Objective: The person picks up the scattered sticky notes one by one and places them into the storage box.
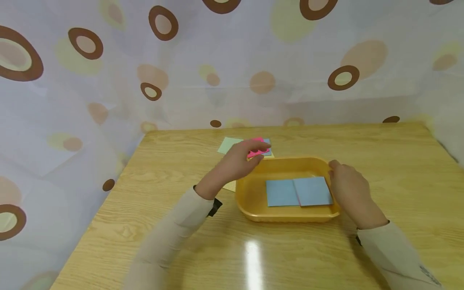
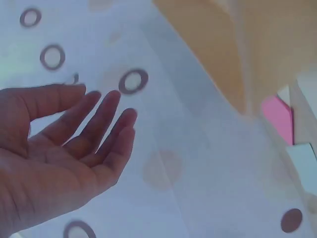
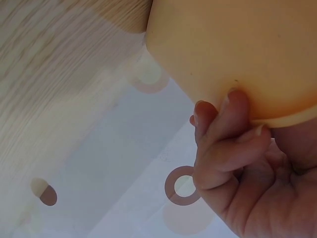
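Observation:
A shallow orange-yellow plastic tray stands on the wooden table, with two light blue paper squares lying side by side and slightly overlapping inside it. My right hand grips the tray's right rim, its fingers on the outer wall and the rim lying against the palm side in the right wrist view. Over the far left corner of the tray is my left hand, fingers loosely bent and nothing between them, as the left wrist view shows. Behind that hand a bright pink piece with a scalloped edge is partly hidden.
Pale green paper lies behind the tray to the left, near a bit of blue paper. A pale yellow sheet sticks out beside the tray's left wall. Patterned cloth hangs behind the table.

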### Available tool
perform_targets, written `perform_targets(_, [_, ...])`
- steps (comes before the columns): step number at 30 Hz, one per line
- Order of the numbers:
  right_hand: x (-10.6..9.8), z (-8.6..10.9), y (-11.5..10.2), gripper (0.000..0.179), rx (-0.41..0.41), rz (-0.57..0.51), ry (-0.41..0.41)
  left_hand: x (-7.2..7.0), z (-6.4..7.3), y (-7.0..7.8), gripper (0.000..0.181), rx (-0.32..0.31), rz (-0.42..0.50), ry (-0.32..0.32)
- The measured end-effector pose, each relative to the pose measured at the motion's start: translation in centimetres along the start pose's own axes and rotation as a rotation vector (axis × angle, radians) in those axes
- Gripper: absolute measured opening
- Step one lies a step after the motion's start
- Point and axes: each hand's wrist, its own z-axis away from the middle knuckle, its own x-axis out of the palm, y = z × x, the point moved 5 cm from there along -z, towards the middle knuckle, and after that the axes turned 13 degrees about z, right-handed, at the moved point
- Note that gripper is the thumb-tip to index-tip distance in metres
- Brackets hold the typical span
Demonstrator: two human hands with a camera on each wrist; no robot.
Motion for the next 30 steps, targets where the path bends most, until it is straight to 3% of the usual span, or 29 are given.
perform_targets(3, [-0.1,0.2,0.4,0.028,0.006,0.002,-0.008,-2.0,-0.2,-1.2,0.031,-0.016,0.051,0.149])
perform_targets(7, [0.0,0.2,0.7,0.030,0.013,-0.009,-0.024,-3.5,-1.7,-3.7,0.030,-0.078,0.062,0.219])
perform_targets(10, [0.1,0.2,0.7,0.030,0.013,-0.015,-0.023,-3.6,-3.4,-5.9,0.030,-0.134,0.051,0.173])
perform_targets(15, [0.2,0.4,0.8,0.030,0.015,-0.014,-0.010,-1.8,-6.5,-9.4,0.036,-0.216,-0.058,0.010])
perform_targets(21, [0.3,0.5,1.0,0.030,0.017,-0.013,-0.003,0.4,-8.9,-11.7,0.052,-0.271,-0.146,-0.143])
perform_targets(30, [0.1,0.3,0.4,0.028,0.015,-0.013,0.024,1.3,-10.0,-13.5,0.073,-0.330,-0.307,-0.185])
